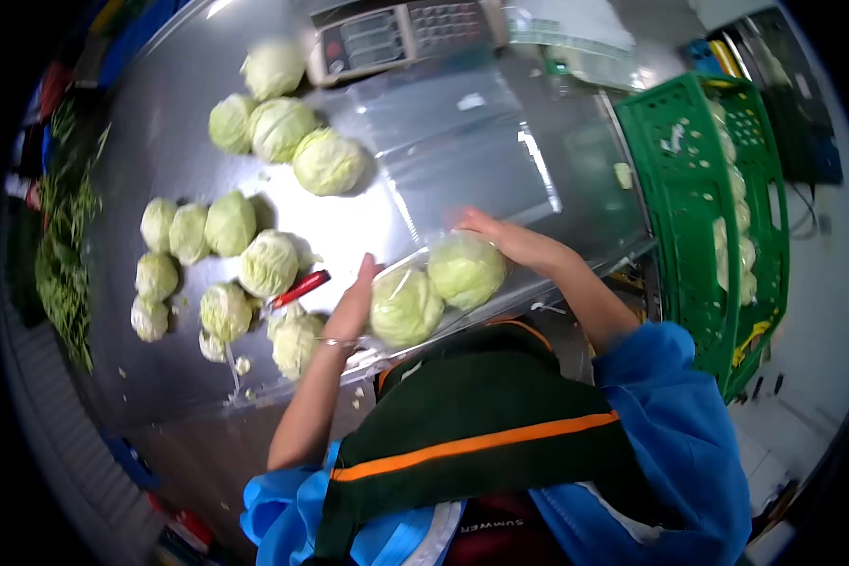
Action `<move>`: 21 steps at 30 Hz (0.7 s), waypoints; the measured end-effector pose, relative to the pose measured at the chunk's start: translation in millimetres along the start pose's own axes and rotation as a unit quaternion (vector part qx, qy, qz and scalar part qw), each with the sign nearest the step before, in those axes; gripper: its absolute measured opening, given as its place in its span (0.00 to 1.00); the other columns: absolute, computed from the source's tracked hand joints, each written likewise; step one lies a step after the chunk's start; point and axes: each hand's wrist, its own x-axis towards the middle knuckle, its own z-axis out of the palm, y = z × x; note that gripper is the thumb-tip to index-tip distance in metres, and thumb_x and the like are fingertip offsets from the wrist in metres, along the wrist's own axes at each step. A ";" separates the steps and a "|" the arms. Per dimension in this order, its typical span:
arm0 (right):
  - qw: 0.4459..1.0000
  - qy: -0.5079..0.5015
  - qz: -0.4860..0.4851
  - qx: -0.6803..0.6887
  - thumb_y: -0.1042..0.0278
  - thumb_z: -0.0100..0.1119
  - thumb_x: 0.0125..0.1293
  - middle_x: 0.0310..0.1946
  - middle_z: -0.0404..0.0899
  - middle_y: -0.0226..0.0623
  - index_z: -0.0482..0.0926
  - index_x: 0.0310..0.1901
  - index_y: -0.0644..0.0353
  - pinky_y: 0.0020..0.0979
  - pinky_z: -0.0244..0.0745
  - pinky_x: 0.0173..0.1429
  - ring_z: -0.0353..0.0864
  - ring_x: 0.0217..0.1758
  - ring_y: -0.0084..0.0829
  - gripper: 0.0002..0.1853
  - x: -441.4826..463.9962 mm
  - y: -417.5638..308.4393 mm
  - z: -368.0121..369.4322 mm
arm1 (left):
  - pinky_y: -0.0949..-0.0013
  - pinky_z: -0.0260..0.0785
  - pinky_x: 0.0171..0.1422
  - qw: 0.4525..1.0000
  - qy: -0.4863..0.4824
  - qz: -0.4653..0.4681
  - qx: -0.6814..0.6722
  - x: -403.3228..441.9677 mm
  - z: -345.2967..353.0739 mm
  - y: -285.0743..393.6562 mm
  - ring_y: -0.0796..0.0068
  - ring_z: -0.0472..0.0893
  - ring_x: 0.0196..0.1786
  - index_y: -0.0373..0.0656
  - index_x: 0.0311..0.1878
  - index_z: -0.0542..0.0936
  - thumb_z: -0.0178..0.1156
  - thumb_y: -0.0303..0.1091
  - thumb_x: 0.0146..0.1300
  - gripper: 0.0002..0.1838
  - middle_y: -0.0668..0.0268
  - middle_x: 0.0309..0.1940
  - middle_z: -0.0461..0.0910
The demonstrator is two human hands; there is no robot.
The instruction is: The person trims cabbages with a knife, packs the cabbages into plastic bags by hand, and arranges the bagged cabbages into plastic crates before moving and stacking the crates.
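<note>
Two pale green cabbages, the left one (406,307) and the right one (466,271), lie side by side under clear plastic film at the table's near edge. My left hand (354,297) rests beside the left cabbage, its fingers stretched out and pointing away from me. My right hand (514,241) reaches over the far side of the right cabbage. Its fingers are extended toward the left, with blurred tips, touching or very near the film. Beyond both hands a clear plastic bag (462,160) is spread flat. A red-handled knife (300,289) lies left of my left hand.
More loose cabbages (231,223) sit on the metal table (184,373) to the left, with others (328,162) farther back. A scale (363,42) stands at the far edge. On the right is a green crate (684,226) with cabbages inside. Leaf scraps lie near the front.
</note>
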 end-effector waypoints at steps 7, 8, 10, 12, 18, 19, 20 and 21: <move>0.896 0.207 -0.240 0.310 0.52 0.51 0.68 0.53 0.70 0.39 0.55 0.66 0.60 0.32 0.70 0.56 0.69 0.56 0.30 0.31 -161.2 40.0 -4.5 | 0.60 0.59 0.68 0.964 -0.185 0.175 0.075 -37.7 73.8 159.0 0.62 0.66 0.66 0.36 0.67 0.61 0.27 0.71 0.63 0.47 0.54 0.65 0.63; 0.857 0.279 -0.272 0.338 0.58 0.54 0.67 0.53 0.70 0.39 0.56 0.65 0.60 0.30 0.71 0.55 0.71 0.54 0.29 0.30 -175.7 49.2 -9.9 | 0.58 0.62 0.66 0.954 -0.217 0.193 0.075 -49.9 104.5 186.6 0.62 0.68 0.64 0.36 0.67 0.60 0.26 0.72 0.62 0.48 0.55 0.64 0.65; 0.781 0.372 -0.345 0.363 0.59 0.53 0.67 0.56 0.69 0.42 0.57 0.64 0.59 0.38 0.75 0.55 0.74 0.55 0.35 0.28 -229.5 45.8 -41.2 | 0.60 0.75 0.49 0.929 -0.229 0.276 0.094 -85.6 184.4 225.0 0.61 0.78 0.52 0.36 0.66 0.62 0.25 0.77 0.58 0.52 0.53 0.56 0.72; 0.751 0.423 -0.369 0.349 0.52 0.45 0.69 0.59 0.68 0.44 0.57 0.65 0.58 0.44 0.74 0.59 0.73 0.60 0.40 0.28 -297.1 39.4 -77.8 | 0.62 0.75 0.45 0.843 -0.360 0.363 0.165 -94.6 250.1 255.2 0.65 0.79 0.45 0.38 0.67 0.61 0.26 0.76 0.58 0.51 0.53 0.57 0.71; 0.747 0.492 -0.235 0.381 0.40 0.39 0.68 0.58 0.71 0.37 0.63 0.63 0.55 0.41 0.69 0.58 0.70 0.61 0.35 0.31 -427.9 140.0 -189.8 | 0.74 0.76 0.47 0.721 -0.489 0.347 0.347 -69.2 481.6 279.4 0.71 0.75 0.53 0.34 0.67 0.58 0.63 0.45 0.59 0.39 0.57 0.53 0.72; 0.736 0.497 -0.200 0.414 0.40 0.41 0.67 0.58 0.70 0.37 0.63 0.63 0.54 0.41 0.69 0.59 0.69 0.61 0.34 0.32 -434.7 165.5 -201.4 | 0.74 0.77 0.47 0.732 -0.497 0.287 0.367 -52.7 512.5 273.3 0.72 0.75 0.53 0.34 0.66 0.58 0.64 0.44 0.59 0.39 0.57 0.53 0.72; 0.745 0.469 -0.162 0.446 0.43 0.44 0.65 0.56 0.71 0.36 0.65 0.62 0.55 0.40 0.70 0.56 0.70 0.59 0.34 0.30 -439.2 199.6 -212.6 | 0.75 0.77 0.47 0.732 -0.498 0.255 0.389 -33.3 538.3 261.5 0.71 0.75 0.53 0.32 0.66 0.58 0.64 0.43 0.58 0.39 0.56 0.53 0.72; 0.753 0.436 -0.122 0.478 0.45 0.48 0.64 0.54 0.72 0.35 0.66 0.60 0.55 0.40 0.71 0.54 0.72 0.58 0.33 0.28 -440.5 237.8 -222.2 | 0.76 0.78 0.47 0.733 -0.497 0.221 0.409 -19.4 561.0 250.7 0.71 0.75 0.53 0.30 0.65 0.57 0.65 0.43 0.58 0.40 0.55 0.54 0.71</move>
